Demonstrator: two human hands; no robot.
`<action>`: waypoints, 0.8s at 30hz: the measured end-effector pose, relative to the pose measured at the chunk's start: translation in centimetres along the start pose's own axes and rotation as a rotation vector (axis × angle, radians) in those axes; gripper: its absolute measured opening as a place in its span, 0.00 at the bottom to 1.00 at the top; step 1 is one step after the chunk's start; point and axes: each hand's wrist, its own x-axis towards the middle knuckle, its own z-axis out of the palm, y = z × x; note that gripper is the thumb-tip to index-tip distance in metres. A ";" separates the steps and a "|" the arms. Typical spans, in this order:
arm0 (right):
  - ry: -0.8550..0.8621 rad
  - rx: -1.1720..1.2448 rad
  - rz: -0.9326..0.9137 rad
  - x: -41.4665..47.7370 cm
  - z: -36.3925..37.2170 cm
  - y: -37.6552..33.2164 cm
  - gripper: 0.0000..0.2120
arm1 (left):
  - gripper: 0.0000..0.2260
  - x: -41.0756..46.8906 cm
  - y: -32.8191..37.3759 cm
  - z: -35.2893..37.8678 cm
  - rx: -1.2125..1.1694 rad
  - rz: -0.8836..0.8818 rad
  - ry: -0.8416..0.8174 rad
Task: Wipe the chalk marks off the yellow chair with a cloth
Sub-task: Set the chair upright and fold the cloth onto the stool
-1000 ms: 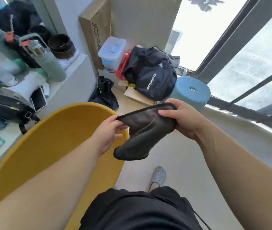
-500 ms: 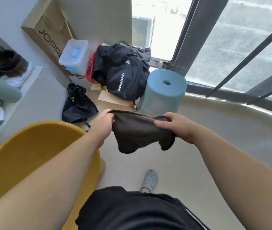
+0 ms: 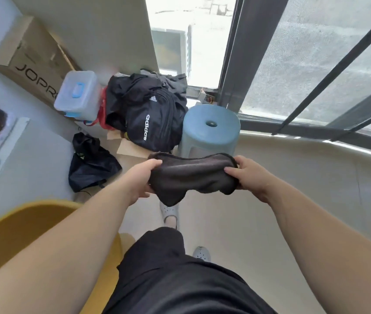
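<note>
A dark brown cloth (image 3: 189, 175) is stretched between both hands at chest height, above the floor. My left hand (image 3: 140, 181) grips its left end and my right hand (image 3: 246, 174) grips its right end. The yellow chair (image 3: 21, 230) shows only as a curved shell at the lower left, partly hidden by my left forearm. No chalk marks can be made out on the visible part of the chair. The cloth hangs to the right of the chair and does not touch it.
A blue plastic stool (image 3: 210, 130) stands just beyond the cloth by the window frame. A black backpack (image 3: 148, 118), a clear lidded box (image 3: 77, 96), a cardboard carton (image 3: 30, 57) and a dark bag (image 3: 90, 163) crowd the far left corner. My white shoes (image 3: 168, 210) are on the floor.
The view has swung right and away from the chair. The cloth, bunched a second ago, is now pulled out wide between both hands, which have moved apart.
</note>
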 end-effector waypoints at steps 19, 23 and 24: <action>0.395 -0.681 0.064 16.1 -9.8 -10.6 0.04 | 0.06 18.8 22.0 1.7 0.912 0.748 -0.064; 0.358 -0.231 0.077 20.2 -13.4 -9.5 0.14 | 0.08 22.2 23.8 3.5 0.441 0.531 -0.151; 0.327 -0.002 0.085 21.6 -14.1 -9.0 0.14 | 0.09 23.5 23.9 4.1 0.319 0.455 -0.164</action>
